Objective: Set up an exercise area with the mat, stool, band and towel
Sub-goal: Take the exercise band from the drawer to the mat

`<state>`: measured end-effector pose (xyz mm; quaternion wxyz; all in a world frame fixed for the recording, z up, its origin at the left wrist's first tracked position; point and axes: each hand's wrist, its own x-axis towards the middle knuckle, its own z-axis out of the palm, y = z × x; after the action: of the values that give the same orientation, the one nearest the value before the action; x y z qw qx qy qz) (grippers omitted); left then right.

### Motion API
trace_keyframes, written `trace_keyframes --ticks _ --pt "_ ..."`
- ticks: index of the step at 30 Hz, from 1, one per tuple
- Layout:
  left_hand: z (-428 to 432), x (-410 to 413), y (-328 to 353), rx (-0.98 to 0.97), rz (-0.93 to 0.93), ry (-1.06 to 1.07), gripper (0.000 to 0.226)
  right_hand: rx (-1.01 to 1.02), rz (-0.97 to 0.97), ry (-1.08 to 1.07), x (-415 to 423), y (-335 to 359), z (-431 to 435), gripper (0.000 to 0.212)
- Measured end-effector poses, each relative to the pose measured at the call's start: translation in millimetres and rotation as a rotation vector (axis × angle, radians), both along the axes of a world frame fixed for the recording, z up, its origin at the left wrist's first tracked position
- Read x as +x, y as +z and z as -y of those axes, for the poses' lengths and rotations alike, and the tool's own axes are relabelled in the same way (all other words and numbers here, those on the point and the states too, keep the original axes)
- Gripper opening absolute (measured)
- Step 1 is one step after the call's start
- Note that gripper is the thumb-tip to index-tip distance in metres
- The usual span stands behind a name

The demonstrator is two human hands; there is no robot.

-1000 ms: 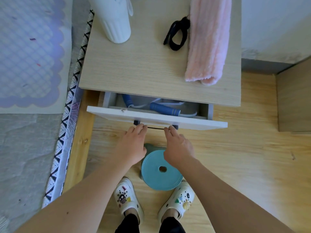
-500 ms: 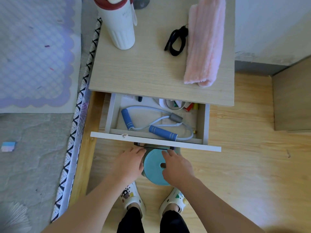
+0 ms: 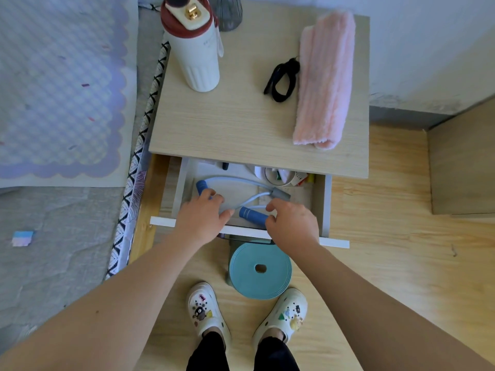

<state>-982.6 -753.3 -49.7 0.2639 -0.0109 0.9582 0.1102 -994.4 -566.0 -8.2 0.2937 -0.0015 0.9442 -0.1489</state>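
Stool [image 3: 259, 269] on the floor between the feet, partly under the drawer front [image 3: 334, 243]. Both hands, on the drawer pull half a second ago, now reach over that front. Left hand [image 3: 201, 215] loosely spread, fingertips on the band [image 3: 253, 214]'s left handle, which runs near-to-far. Right hand [image 3: 290, 223] curled at the right handle's end; actual grip: cannot tell. That handle lies left-right, slightly tilted. Band is between the side walls, open above, with clutter at back right. Towel [image 3: 325, 79] lies near-to-far on the nightstand top [image 3: 227, 124], along its right edge.
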Motion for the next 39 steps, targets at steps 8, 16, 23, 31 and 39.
trace_keyframes --ticks 8,16,23,31,39 --pt "5.8 -19.0 -26.1 -0.044 0.268 -0.015 0.046 0.084 0.249 -0.048 -2.3 -18.7 1.8 0.033" --pt "5.4 -28.5 -22.0 0.128 0.052 0.019 0.011 0.051 0.348 -0.145 -12.7 -24.7 1.5 0.031" --pt "-5.9 -15.4 24.3 0.409 -0.111 0.171 0.009 -0.139 0.255 -0.429 -3.7 0.0 -8.3 0.014" --pt "-6.1 2.5 114.0 0.645 -0.131 0.342 0.019 -0.178 0.052 -0.606 22.1 79.7 -22.9 0.016" --pt "-6.1 1.5 214.4 0.740 -0.113 0.293 0.029 -0.103 -0.177 -0.578 49.0 187.2 -33.9 0.023"
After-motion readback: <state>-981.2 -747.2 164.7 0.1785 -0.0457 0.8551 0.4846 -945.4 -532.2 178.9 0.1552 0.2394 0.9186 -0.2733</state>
